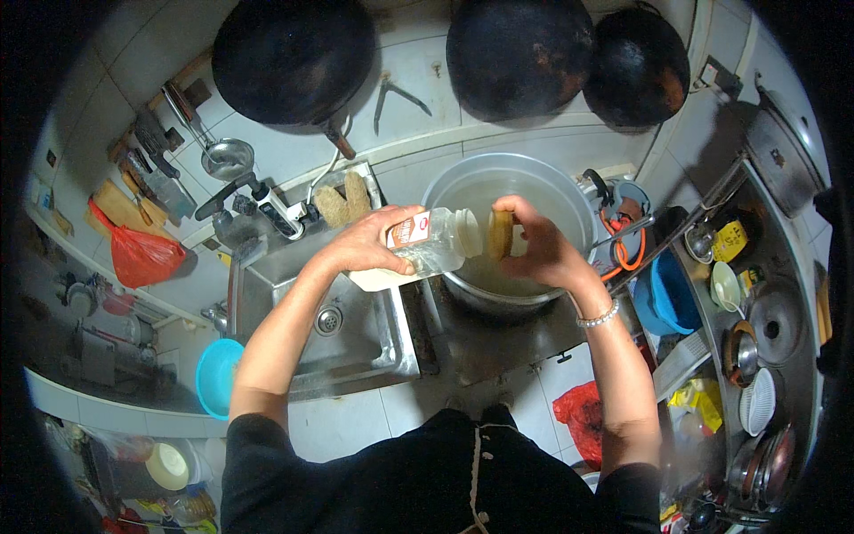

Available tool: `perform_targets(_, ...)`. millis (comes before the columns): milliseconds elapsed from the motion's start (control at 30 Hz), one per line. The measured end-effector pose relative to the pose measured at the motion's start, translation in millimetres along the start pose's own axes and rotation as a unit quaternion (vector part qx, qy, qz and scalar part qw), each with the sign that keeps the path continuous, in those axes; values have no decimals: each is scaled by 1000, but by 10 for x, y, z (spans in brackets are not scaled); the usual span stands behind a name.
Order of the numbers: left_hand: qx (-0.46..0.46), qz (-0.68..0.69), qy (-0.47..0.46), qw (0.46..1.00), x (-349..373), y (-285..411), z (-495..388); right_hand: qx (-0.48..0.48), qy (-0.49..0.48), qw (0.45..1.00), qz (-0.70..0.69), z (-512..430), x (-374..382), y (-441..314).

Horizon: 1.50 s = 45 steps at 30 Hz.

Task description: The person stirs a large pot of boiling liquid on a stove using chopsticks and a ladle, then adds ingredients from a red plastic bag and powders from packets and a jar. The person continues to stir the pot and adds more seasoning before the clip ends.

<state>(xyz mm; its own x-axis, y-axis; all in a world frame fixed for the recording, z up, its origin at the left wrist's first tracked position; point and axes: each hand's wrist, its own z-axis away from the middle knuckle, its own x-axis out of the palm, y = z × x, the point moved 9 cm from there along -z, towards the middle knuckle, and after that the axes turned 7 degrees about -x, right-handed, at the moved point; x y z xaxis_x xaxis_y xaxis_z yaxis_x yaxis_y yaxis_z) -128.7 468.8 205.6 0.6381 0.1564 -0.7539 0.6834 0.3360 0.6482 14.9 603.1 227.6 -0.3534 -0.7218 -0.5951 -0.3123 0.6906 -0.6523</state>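
My left hand (pixel 377 240) grips a clear plastic jar (pixel 437 241) with a red and white label, tilted on its side with its mouth to the right. Pale powder or residue shows in its lower part. In my right hand (pixel 544 243) is a round yellowish-brown lid (pixel 500 235), held on edge just right of the jar's mouth and apart from it. Both are above a large metal pot (pixel 510 163) of cloudy liquid. Under my left hand, a pale flat piece (pixel 383 278) juts over the sink's edge; what it is I cannot tell.
A steel sink (pixel 347 347) lies left of the pot, with loofah sponges (pixel 343 200) behind it. Woks (pixel 293 60) hang on the wall. A gas bottle (pixel 630 197) with an orange hose stands right of the pot, near a blue basin (pixel 660 294) and shelves of bowls.
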Motion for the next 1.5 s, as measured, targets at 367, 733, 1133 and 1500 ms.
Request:
perform_targets(367, 53, -195, 129, 971, -213, 583, -122, 55, 160, 932, -320, 262, 174, 795)
perform_targets(733, 46, -434, 119, 892, -28, 1253, -605, 29, 201, 916, -345, 338, -31, 1121)
perform_targets(1133, 49, -488, 126, 862, 80, 1491, -709, 60, 179, 953, -236, 360, -167, 1202)
perform_targets(1500, 38, -508, 119, 852, 77, 1527, -774, 48, 176, 954, -236, 357, -138, 1250)
